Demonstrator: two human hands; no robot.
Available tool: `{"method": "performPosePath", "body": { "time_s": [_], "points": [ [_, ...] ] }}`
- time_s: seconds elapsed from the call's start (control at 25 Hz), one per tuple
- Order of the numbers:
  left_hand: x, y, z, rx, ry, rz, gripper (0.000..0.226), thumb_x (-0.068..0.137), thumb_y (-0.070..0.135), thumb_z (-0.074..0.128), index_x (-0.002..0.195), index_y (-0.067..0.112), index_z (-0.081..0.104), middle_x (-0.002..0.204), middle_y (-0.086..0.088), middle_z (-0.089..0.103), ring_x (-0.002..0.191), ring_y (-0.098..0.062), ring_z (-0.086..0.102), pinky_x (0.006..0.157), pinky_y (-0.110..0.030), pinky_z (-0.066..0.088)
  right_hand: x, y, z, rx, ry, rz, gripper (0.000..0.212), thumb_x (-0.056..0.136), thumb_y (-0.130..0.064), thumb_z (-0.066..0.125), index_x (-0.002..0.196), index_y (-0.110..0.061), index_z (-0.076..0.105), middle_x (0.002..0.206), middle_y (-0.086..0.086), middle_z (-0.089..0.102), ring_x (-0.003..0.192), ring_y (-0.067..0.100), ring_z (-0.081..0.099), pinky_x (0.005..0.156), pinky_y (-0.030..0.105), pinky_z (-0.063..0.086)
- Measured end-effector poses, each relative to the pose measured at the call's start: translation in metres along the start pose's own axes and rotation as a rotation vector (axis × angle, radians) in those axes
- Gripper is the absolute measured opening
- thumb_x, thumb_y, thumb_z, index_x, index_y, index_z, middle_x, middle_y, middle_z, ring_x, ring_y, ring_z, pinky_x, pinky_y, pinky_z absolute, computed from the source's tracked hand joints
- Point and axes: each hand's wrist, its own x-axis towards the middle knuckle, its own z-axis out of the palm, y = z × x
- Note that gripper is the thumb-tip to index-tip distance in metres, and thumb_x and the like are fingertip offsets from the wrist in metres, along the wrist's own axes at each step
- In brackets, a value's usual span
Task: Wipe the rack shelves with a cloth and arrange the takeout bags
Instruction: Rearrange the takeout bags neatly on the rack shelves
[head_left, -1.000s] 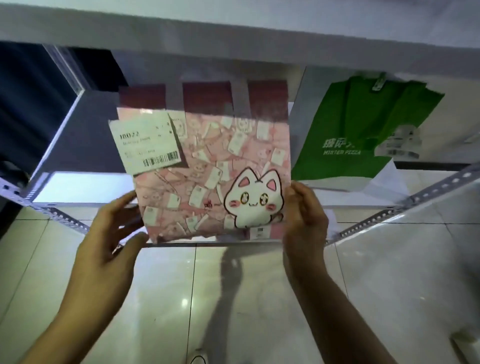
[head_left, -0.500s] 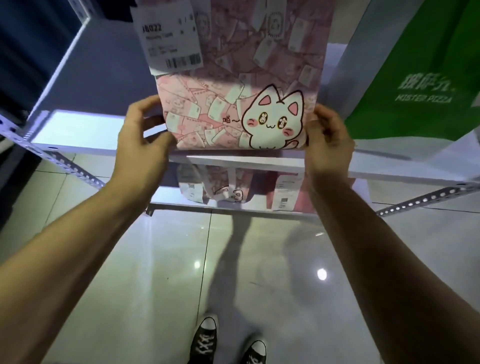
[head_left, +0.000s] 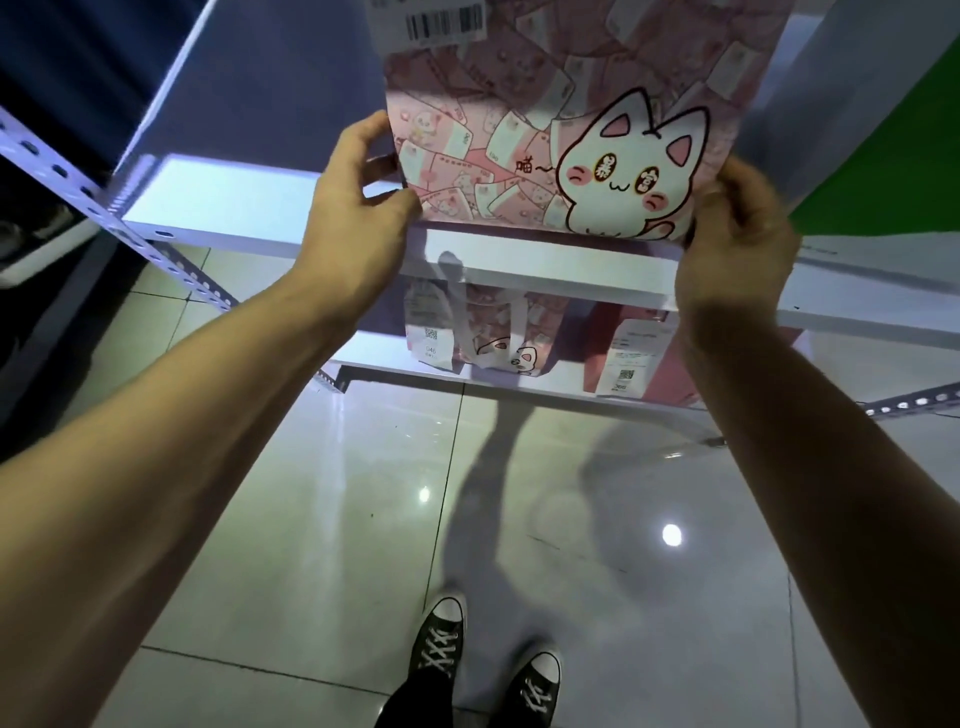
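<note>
Pink cat bag (head_left: 566, 156) | upright at shelf (head_left: 223, 200) front edge | left grip (head_left: 358, 208), right grip (head_left: 737, 234) pinching its lower corners

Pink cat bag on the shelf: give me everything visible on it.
The pink bag looks like printed paper, with a white cartoon cat low on its front and a barcode label near the top. It stands upright on the white shelf. The left hand and right hand grip its lower corners. Its top is out of frame.
</note>
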Motion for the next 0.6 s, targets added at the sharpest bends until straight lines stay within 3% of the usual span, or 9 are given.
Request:
{"method": "performPosePath", "body": {
  "time_s": [0.2, 0.44, 0.6],
  "points": [
    [-0.001, -0.004, -0.002, 0.038, -0.005, -0.005, 0.054, 0.092, 0.003, 0.052, 0.143, 0.021, 0.046, 0.128, 0.01, 0.063, 0.116, -0.005, 0.06, 0.089, -0.025, 0.055, 0.004, 0.001, -0.006, 0.053, -0.06, -0.029, 0.028, 0.103, -0.003, 0.045, 0.125, 0.002, 0.062, 0.119, 0.016, 0.069, 0.109, 0.023, 0.069, 0.088, 0.03, 0.058],
    [-0.002, -0.009, 0.001, 0.012, 0.025, -0.02, 0.048, 0.091, 0.004, 0.05, 0.134, 0.024, 0.053, 0.125, 0.012, 0.066, 0.118, -0.007, 0.06, 0.092, -0.038, 0.058, 0.008, 0.005, -0.018, 0.045, -0.101, -0.028, 0.03, 0.104, -0.001, 0.041, 0.127, 0.006, 0.06, 0.12, 0.025, 0.067, 0.103, 0.025, 0.068, 0.082, 0.023, 0.055],
    [-0.003, -0.016, 0.003, -0.007, 0.027, -0.041, 0.048, 0.094, 0.002, 0.047, 0.135, 0.025, 0.053, 0.127, 0.012, 0.065, 0.119, -0.008, 0.06, 0.091, -0.035, 0.058, 0.008, 0.011, -0.024, 0.054, -0.121, -0.036, 0.032, 0.104, -0.001, 0.042, 0.131, 0.005, 0.058, 0.123, 0.02, 0.068, 0.114, 0.026, 0.067, 0.097, 0.036, 0.056]
  ]
}}
